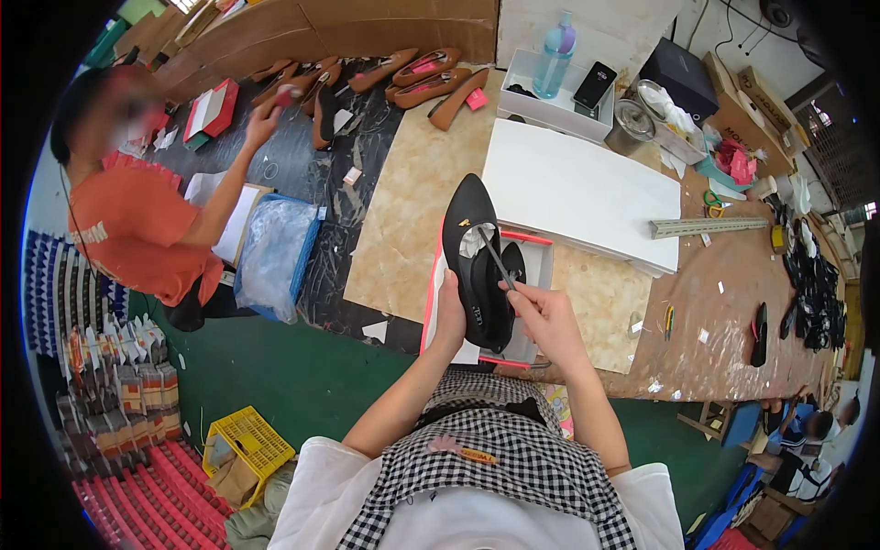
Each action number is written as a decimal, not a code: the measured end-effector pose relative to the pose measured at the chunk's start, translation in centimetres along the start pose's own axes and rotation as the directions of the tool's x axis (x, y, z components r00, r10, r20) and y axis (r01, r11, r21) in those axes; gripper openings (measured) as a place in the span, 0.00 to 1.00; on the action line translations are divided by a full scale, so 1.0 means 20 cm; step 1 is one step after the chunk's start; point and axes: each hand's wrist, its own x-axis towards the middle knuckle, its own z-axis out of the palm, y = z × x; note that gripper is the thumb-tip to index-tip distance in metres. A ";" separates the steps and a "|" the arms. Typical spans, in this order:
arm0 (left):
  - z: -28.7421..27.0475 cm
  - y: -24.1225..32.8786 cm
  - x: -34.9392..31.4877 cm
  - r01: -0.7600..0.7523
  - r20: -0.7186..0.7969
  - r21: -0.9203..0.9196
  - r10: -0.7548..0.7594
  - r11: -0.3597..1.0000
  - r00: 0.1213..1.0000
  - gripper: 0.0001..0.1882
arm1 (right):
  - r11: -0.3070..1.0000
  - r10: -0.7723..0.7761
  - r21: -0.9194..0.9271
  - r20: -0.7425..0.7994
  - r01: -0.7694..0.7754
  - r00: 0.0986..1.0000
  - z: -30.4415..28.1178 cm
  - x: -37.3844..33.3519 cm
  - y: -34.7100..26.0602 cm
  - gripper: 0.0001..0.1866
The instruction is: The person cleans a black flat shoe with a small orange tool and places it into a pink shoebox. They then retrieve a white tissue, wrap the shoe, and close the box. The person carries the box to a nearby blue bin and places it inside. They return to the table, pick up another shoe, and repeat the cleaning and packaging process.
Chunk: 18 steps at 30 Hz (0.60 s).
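A black pointed flat shoe [469, 206] with a small gold ornament is held upright, toe pointing away, by my left hand [449, 316], closed along its left side. White crumpled paper [474, 241] shows in the shoe's opening. My right hand [547, 323] pinches a thin dark stick [498, 256] that slants into the opening and meets the paper. Behind and below the shoe lies an open shoe box [541, 275] with red edges. Another black shoe [513, 264] appears just right of the held one, partly hidden by it and by my right hand.
White box lids [577, 183] bear a metal ruler [706, 226]. Beyond stands a white tray [522, 115] with a bottle and phone. Brown shoes [449, 96] line the far edge. At left, a co-worker [137, 202] raises a hand near a blue basket [275, 257]. Scissors [715, 202] lie right.
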 end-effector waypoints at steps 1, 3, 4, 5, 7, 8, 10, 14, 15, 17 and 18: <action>-0.02 0.00 0.00 -0.020 -0.005 -0.002 0.019 1.000 1.000 0.32 | 1.000 0.023 0.011 0.008 -0.023 1.000 0.02 0.00 -0.02 0.15; -0.12 -0.07 0.01 0.015 0.031 0.035 -0.016 0.999 0.999 0.32 | 1.000 0.001 -0.027 0.001 -0.001 1.000 0.06 -0.01 -0.04 0.14; -0.21 -0.10 0.02 0.017 0.025 0.059 -0.018 0.998 1.000 0.32 | 0.999 -0.019 -0.040 0.025 0.020 1.000 0.09 0.00 -0.05 0.14; -0.26 -0.16 0.04 0.069 -0.013 0.011 -0.069 0.998 0.998 0.32 | 0.996 -0.018 -0.083 0.018 0.019 1.000 0.10 -0.02 -0.07 0.15; -0.21 -0.22 0.06 -0.103 -0.149 0.127 0.122 0.987 0.981 0.31 | 0.996 0.038 -0.086 0.024 -0.036 0.999 0.12 -0.05 -0.09 0.15; -0.31 -0.33 0.10 -0.095 -0.152 0.387 0.165 0.917 0.975 0.32 | 0.998 0.034 -0.057 0.042 -0.031 0.999 0.15 -0.04 -0.09 0.15; -0.12 -0.08 0.00 -0.123 -0.135 0.260 0.162 0.958 0.977 0.33 | 0.999 0.037 -0.011 0.010 -0.037 0.999 0.12 -0.02 -0.08 0.15; -0.16 -0.09 -0.04 -0.223 -0.179 0.218 0.264 0.950 0.948 0.32 | 0.972 -0.117 -0.215 -0.091 0.096 0.989 0.23 0.00 -0.10 0.13; -0.15 -0.10 -0.05 -0.241 -0.200 0.208 0.282 0.948 0.938 0.32 | 0.940 -0.192 -0.307 -0.120 0.148 0.974 0.26 0.01 -0.11 0.13; -0.08 -0.02 -0.07 -0.196 -0.209 0.085 0.210 0.977 0.955 0.32 | 0.871 -0.318 -0.445 -0.190 0.208 0.929 0.28 0.05 -0.11 0.13; -0.07 0.00 -0.10 -0.165 -0.218 0.021 0.165 0.986 0.962 0.31 | 0.823 -0.368 -0.524 -0.199 0.219 0.908 0.31 0.06 -0.14 0.12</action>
